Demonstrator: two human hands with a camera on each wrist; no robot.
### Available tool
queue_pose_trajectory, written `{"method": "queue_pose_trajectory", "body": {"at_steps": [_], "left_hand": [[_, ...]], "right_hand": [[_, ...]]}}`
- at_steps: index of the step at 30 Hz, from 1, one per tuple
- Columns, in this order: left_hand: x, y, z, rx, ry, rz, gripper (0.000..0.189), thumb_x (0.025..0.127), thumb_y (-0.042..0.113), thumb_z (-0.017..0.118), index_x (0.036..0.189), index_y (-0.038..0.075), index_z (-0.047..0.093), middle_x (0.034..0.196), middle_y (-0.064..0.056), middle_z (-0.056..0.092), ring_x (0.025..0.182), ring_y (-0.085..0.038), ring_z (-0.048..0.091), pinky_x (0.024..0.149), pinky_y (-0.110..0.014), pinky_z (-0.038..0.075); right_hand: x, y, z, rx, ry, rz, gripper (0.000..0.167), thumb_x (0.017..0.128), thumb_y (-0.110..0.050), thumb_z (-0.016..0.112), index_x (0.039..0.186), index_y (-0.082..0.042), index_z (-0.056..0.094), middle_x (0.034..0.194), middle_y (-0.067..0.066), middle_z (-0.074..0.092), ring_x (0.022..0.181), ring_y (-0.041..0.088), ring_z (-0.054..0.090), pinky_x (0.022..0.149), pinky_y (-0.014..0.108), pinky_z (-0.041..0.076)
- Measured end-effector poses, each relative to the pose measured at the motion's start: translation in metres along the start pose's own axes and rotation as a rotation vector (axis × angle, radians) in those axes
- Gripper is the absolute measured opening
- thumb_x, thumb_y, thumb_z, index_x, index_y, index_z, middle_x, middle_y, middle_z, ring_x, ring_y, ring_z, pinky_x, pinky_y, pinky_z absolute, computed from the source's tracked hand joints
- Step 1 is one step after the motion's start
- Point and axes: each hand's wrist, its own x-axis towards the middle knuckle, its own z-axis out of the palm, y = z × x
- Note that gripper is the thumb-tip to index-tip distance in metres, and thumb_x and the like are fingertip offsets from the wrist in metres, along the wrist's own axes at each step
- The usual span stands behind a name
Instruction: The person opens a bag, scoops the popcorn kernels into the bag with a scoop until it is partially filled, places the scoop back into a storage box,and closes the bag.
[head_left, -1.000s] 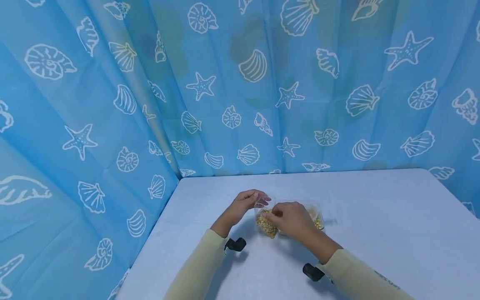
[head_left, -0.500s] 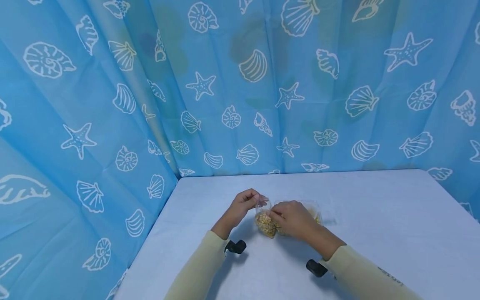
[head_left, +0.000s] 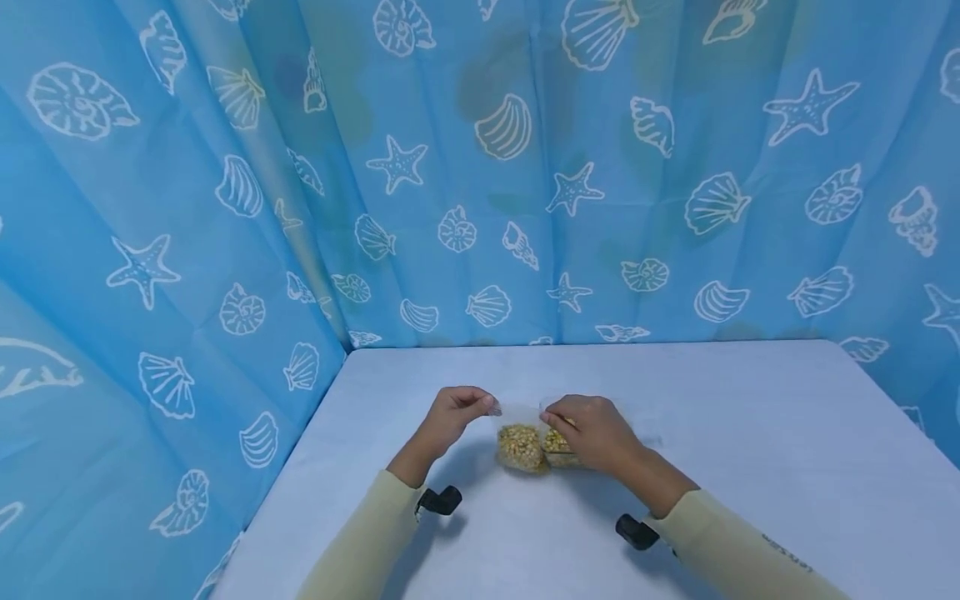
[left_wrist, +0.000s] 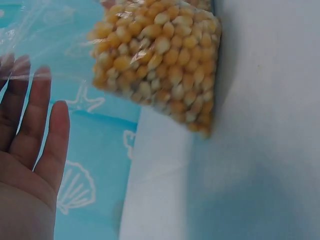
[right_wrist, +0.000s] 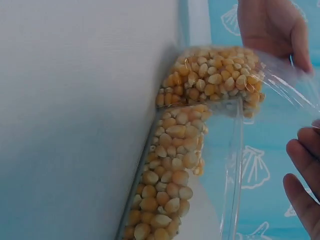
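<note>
A clear plastic bag (head_left: 520, 448) of yellow corn kernels sits on the table, its mouth drawn wide between both hands. My left hand (head_left: 453, 417) pinches the bag's top left corner between thumb and forefinger. In the left wrist view, other fingers of that hand (left_wrist: 37, 130) are extended, and the kernels fill the bag's lower part. At the opposite top corner, my right hand (head_left: 600, 437) pinches the film. Beside the bag, partly hidden under the right hand, stands a clear plastic container (right_wrist: 235, 170) with more corn kernels (right_wrist: 167, 165).
A white-covered table (head_left: 750, 467) bears the bag and container. Behind it and on the left hang blue curtains (head_left: 600, 250) with white shell prints. A black wrist camera (head_left: 441, 500) is strapped to the left sleeve, another (head_left: 637, 532) to the right.
My left hand has moved left with its corner of the bag, and the bag's top is stretched wider and flatter. The right hand stays near the same place. The head view has shifted slightly.
</note>
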Motion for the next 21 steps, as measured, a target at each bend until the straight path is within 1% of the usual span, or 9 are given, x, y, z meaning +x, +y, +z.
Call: {"method": "queue_pose_trajectory", "body": {"at_steps": [3, 6, 7, 11, 13, 16, 18, 21], "left_hand": [[-0.012, 0.011, -0.004, 0.033, -0.037, 0.002, 0.019, 0.097, 0.005, 0.058, 0.099, -0.01, 0.069, 0.096, -0.018, 0.07, 0.092, -0.022, 0.066, 0.087, -0.04, 0.052], [-0.021, 0.021, -0.006, 0.085, -0.064, -0.022, 0.016, 0.096, 0.003, 0.06, 0.098, -0.006, 0.072, 0.095, -0.018, 0.07, 0.092, -0.023, 0.067, 0.086, -0.038, 0.052], [-0.024, 0.024, -0.005, 0.101, -0.07, -0.028, 0.015, 0.096, 0.003, 0.06, 0.098, -0.006, 0.072, 0.094, -0.018, 0.07, 0.091, -0.023, 0.067, 0.085, -0.038, 0.052], [-0.031, 0.033, -0.001, 0.154, -0.059, -0.031, 0.013, 0.095, 0.003, 0.061, 0.095, -0.002, 0.073, 0.09, -0.015, 0.07, 0.089, -0.022, 0.067, 0.084, -0.036, 0.053], [-0.033, 0.037, 0.001, 0.165, -0.055, -0.031, 0.012, 0.095, 0.004, 0.062, 0.094, 0.0, 0.073, 0.089, -0.012, 0.07, 0.088, -0.021, 0.067, 0.084, -0.035, 0.053], [-0.036, 0.04, 0.007, 0.199, -0.057, -0.015, 0.013, 0.095, 0.01, 0.062, 0.093, 0.005, 0.074, 0.088, -0.005, 0.07, 0.087, -0.018, 0.066, 0.08, -0.034, 0.054], [-0.038, 0.041, 0.012, 0.263, -0.057, 0.023, 0.013, 0.096, 0.016, 0.063, 0.092, 0.01, 0.074, 0.088, 0.001, 0.069, 0.086, -0.015, 0.066, 0.077, -0.032, 0.053], [-0.043, 0.042, 0.021, 0.396, -0.039, 0.109, 0.014, 0.097, 0.021, 0.062, 0.092, 0.014, 0.073, 0.088, 0.006, 0.068, 0.083, -0.01, 0.063, 0.072, -0.03, 0.052]], "right_hand": [[-0.003, 0.001, 0.0, 0.111, 0.007, 0.02, 0.013, 0.096, -0.025, 0.063, 0.096, -0.019, 0.075, 0.092, -0.011, 0.069, 0.086, 0.009, 0.065, 0.074, 0.035, 0.053], [-0.005, 0.0, 0.0, 0.22, 0.017, 0.029, 0.012, 0.095, -0.024, 0.064, 0.098, -0.021, 0.075, 0.093, -0.014, 0.068, 0.086, 0.007, 0.064, 0.073, 0.035, 0.053], [-0.007, 0.001, -0.001, 0.242, 0.02, 0.028, 0.012, 0.095, -0.024, 0.064, 0.098, -0.022, 0.075, 0.093, -0.014, 0.069, 0.087, 0.007, 0.064, 0.073, 0.035, 0.053], [-0.009, -0.001, -0.005, 0.304, 0.026, 0.012, 0.013, 0.096, -0.025, 0.063, 0.098, -0.022, 0.075, 0.093, -0.012, 0.07, 0.088, 0.007, 0.064, 0.073, 0.034, 0.053], [-0.009, -0.003, -0.008, 0.312, 0.029, 0.008, 0.012, 0.096, -0.025, 0.063, 0.098, -0.021, 0.075, 0.092, -0.01, 0.07, 0.087, 0.007, 0.064, 0.073, 0.035, 0.053], [-0.014, -0.004, -0.013, 0.266, 0.02, -0.002, 0.012, 0.095, -0.024, 0.064, 0.097, -0.02, 0.075, 0.091, -0.011, 0.07, 0.086, 0.006, 0.064, 0.072, 0.033, 0.054], [-0.018, -0.003, -0.016, 0.226, 0.013, -0.025, 0.01, 0.094, -0.021, 0.066, 0.096, -0.019, 0.075, 0.091, -0.011, 0.07, 0.085, 0.006, 0.064, 0.07, 0.032, 0.054], [-0.025, -0.001, -0.02, 0.158, -0.002, -0.076, 0.008, 0.092, -0.018, 0.068, 0.096, -0.017, 0.075, 0.089, -0.011, 0.069, 0.081, 0.003, 0.063, 0.067, 0.028, 0.053]]}}
